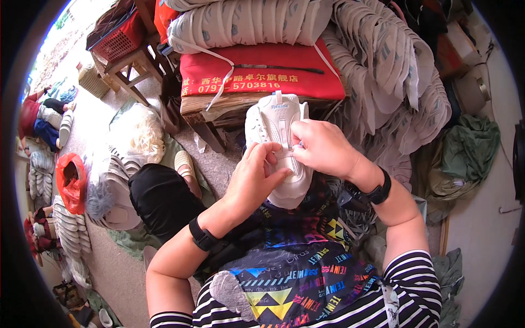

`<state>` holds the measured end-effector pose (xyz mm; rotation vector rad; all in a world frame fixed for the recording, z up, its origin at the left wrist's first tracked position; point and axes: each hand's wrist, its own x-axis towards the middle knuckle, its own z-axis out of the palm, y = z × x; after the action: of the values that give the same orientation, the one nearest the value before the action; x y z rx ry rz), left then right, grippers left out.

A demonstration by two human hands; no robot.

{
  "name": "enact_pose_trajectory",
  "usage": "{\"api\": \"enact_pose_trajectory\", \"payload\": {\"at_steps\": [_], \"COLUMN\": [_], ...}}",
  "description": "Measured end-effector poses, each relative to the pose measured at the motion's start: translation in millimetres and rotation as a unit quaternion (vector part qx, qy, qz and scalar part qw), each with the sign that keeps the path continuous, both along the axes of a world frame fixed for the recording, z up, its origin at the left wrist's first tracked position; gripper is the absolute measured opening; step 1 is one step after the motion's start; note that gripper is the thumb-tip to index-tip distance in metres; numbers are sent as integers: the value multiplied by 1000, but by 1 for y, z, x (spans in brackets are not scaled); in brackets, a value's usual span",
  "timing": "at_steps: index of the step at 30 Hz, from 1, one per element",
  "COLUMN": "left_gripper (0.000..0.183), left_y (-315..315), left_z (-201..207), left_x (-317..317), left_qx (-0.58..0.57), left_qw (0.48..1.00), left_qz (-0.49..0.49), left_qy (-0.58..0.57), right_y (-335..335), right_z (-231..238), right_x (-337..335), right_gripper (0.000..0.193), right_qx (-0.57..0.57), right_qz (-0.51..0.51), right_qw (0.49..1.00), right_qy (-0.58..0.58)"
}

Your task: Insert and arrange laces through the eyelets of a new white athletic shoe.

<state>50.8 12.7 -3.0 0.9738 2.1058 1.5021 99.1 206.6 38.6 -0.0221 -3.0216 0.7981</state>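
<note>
A white shoe upper [285, 191] with mesh panels lies over my lap, its tabbed end pointing away from me. My left hand [257, 172] is closed on its left side, thumb and fingers pinching near the middle strip. On the right side my right hand [322, 145] is closed in a pinch against the upper. A small bluish bit shows at its fingertips, but what it holds is too hidden to name. Just beyond the upper stands a wooden stool [210, 106] topped by a red printed cloth [208, 68]. A thin dark stick [279, 69] and a white lace [221, 94] lie on that cloth.
Stacked white shoe uppers [251, 24] rest behind the cloth, and more bundles [377, 71] hang at the right. To the left are a red plastic bag [71, 183], a pile of pale laces [136, 134] and a red basket [117, 41]. Green fabric [467, 150] lies far right.
</note>
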Motion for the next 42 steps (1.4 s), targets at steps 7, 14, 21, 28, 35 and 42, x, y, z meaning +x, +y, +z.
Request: {"api": "enact_pose_trajectory", "payload": {"at_steps": [7, 14, 21, 28, 35, 42], "left_gripper": [46, 45, 45, 47, 47, 52], "left_y": [-1, 1, -3, 0, -2, -6], "left_z": [-5, -8, -8, -10, -11, -3], "left_x": [1, 7, 9, 8, 5, 6], "left_qx": [-7, 10, 4, 15, 17, 2], "left_qw": [1000, 999, 999, 999, 1000, 998], "left_qz": [6, 17, 29, 27, 18, 14], "left_qy": [2, 28, 23, 17, 9, 68], "right_y": [24, 9, 1, 0, 1, -13], "right_z": [4, -11, -11, -7, -12, -16], "right_x": [-16, -6, 9, 7, 2, 20], "right_gripper": [12, 9, 10, 11, 9, 12], "right_qx": [-171, -268, -262, -141, -292, -174], "right_qz": [116, -3, -69, -16, -23, -75], "right_qw": [975, 963, 962, 990, 953, 979], "right_qy": [-80, -39, -24, 13, -79, 74]}}
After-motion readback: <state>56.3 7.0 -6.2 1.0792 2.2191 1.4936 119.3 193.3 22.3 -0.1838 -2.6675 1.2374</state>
